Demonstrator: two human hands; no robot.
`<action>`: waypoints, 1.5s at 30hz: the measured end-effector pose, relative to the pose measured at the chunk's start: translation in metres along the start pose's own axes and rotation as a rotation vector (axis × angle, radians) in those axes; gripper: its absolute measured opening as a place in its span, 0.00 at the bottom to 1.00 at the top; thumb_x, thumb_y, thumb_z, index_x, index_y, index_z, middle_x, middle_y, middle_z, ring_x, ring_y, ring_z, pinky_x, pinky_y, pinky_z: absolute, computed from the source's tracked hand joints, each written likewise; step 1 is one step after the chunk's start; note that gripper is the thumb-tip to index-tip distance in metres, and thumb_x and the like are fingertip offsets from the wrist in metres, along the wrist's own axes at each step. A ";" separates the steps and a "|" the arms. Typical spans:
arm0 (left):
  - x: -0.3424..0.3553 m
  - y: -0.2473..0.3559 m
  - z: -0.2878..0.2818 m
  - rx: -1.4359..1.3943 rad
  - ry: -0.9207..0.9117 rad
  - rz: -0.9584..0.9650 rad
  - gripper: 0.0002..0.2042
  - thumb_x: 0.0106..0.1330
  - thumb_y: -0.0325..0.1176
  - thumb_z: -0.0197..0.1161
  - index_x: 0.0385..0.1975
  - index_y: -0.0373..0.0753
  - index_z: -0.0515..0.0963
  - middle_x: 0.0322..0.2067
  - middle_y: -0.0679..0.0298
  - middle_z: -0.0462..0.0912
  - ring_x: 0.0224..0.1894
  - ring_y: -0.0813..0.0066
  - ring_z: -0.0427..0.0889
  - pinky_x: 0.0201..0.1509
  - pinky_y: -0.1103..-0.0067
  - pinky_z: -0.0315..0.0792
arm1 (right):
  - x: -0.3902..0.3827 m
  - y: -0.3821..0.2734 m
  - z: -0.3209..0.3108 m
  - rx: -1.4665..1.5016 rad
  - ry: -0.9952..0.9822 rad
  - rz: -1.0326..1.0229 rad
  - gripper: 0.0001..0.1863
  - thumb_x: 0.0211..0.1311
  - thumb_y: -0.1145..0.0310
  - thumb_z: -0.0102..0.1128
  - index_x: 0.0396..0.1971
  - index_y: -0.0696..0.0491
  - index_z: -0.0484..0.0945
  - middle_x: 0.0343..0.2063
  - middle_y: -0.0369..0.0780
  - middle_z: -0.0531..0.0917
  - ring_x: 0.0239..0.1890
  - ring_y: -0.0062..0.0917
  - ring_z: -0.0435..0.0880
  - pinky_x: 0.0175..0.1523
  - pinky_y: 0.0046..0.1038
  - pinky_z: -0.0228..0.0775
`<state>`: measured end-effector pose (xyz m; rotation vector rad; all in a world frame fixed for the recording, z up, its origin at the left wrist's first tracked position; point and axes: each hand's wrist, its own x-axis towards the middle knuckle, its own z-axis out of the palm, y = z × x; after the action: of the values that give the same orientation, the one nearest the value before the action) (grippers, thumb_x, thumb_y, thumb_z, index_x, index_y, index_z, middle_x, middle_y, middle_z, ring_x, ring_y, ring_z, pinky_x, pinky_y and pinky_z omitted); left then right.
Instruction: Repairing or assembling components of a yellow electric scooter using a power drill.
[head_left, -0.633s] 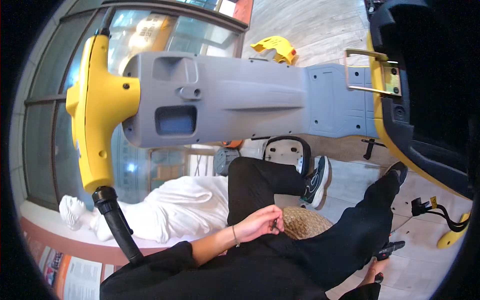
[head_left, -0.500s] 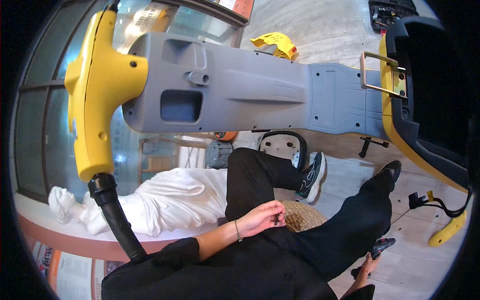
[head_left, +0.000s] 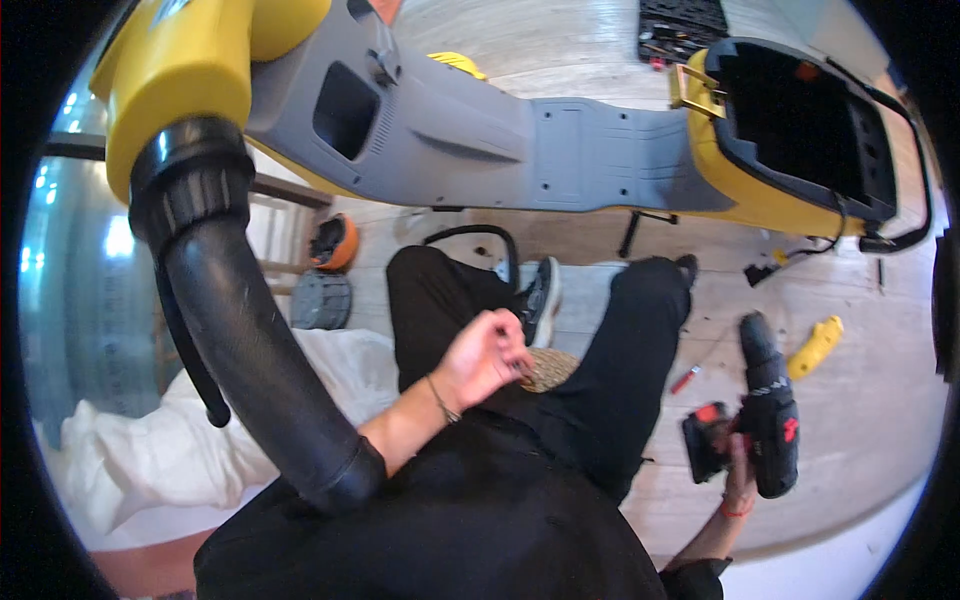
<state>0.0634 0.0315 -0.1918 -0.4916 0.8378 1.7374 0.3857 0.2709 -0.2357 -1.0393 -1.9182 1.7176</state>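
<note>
My left hand (head_left: 487, 355) is in the lower middle above my lap, fingers curled around something small that I cannot make out. My right hand (head_left: 739, 470) grips a black cordless drill (head_left: 768, 430) with red details at the lower right, above the floor. Across the upper view lies a scooter body with a grey deck (head_left: 575, 150), yellow front housing (head_left: 175, 70) and yellow rear housing (head_left: 730, 190) with a dark open compartment. Its black handlebar grip (head_left: 255, 350) reaches down on the left, close over my left forearm.
A red-handled screwdriver (head_left: 686, 380), a yellow part (head_left: 812, 348) and cables (head_left: 775, 267) lie at the right. A tool case (head_left: 680, 25) is at the top. An orange object (head_left: 333, 241), a grey object (head_left: 321, 300), a draped white statue (head_left: 190, 440) and a woven seat (head_left: 552, 372) are also visible.
The view has shifted, so the scooter and handlebar appear higher and closer at the left. My right hand has raised the drill toward me. My left hand stays curled over my lap.
</note>
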 end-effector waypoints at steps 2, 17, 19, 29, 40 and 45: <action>-0.007 0.016 0.025 -0.016 -0.128 0.077 0.09 0.64 0.32 0.45 0.21 0.39 0.63 0.18 0.69 0.59 0.21 0.79 0.62 0.44 0.76 0.71 | -0.012 -0.057 0.040 0.109 -0.021 0.044 0.17 0.54 0.66 0.58 0.42 0.58 0.73 0.24 0.35 0.75 0.24 0.20 0.72 0.33 0.20 0.65; -0.076 0.029 0.075 -0.246 -0.193 0.361 0.10 0.69 0.35 0.44 0.24 0.42 0.62 0.22 0.68 0.59 0.27 0.77 0.64 0.40 0.78 0.65 | -0.065 -0.107 0.163 0.600 -0.536 0.342 0.26 0.48 0.57 0.61 0.42 0.61 0.69 0.20 0.38 0.72 0.19 0.21 0.70 0.28 0.24 0.63; -0.085 0.025 0.083 -0.241 -0.171 0.345 0.10 0.69 0.35 0.45 0.24 0.42 0.62 0.22 0.68 0.59 0.27 0.77 0.64 0.44 0.76 0.65 | -0.064 -0.103 0.164 0.646 -0.511 0.343 0.36 0.46 0.53 0.62 0.51 0.62 0.64 0.21 0.39 0.72 0.18 0.21 0.70 0.27 0.25 0.63; -0.088 0.030 0.079 -0.255 -0.180 0.362 0.12 0.69 0.35 0.43 0.23 0.41 0.59 0.21 0.69 0.57 0.26 0.77 0.63 0.63 0.66 0.59 | -0.062 -0.103 0.178 0.705 -0.432 0.430 0.35 0.50 0.51 0.55 0.50 0.63 0.65 0.19 0.40 0.71 0.15 0.21 0.69 0.25 0.24 0.62; -0.081 0.025 0.078 -0.253 -0.156 0.389 0.10 0.68 0.33 0.43 0.23 0.41 0.58 0.22 0.69 0.57 0.27 0.76 0.64 0.63 0.66 0.57 | -0.068 -0.040 0.174 0.699 -0.380 0.405 0.33 0.54 0.54 0.56 0.54 0.62 0.62 0.22 0.38 0.72 0.18 0.19 0.69 0.28 0.23 0.62; -0.065 0.025 0.065 -0.123 -0.237 0.572 0.11 0.66 0.35 0.45 0.21 0.43 0.58 0.22 0.69 0.58 0.27 0.75 0.64 0.60 0.68 0.58 | -0.060 -0.058 0.170 0.438 -0.548 0.281 0.16 0.58 0.66 0.53 0.42 0.60 0.70 0.22 0.37 0.73 0.21 0.18 0.70 0.29 0.22 0.62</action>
<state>0.0664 0.0336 -0.0966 -0.1170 0.7449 2.3285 0.2914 0.1102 -0.2012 -0.7424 -1.5869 2.6499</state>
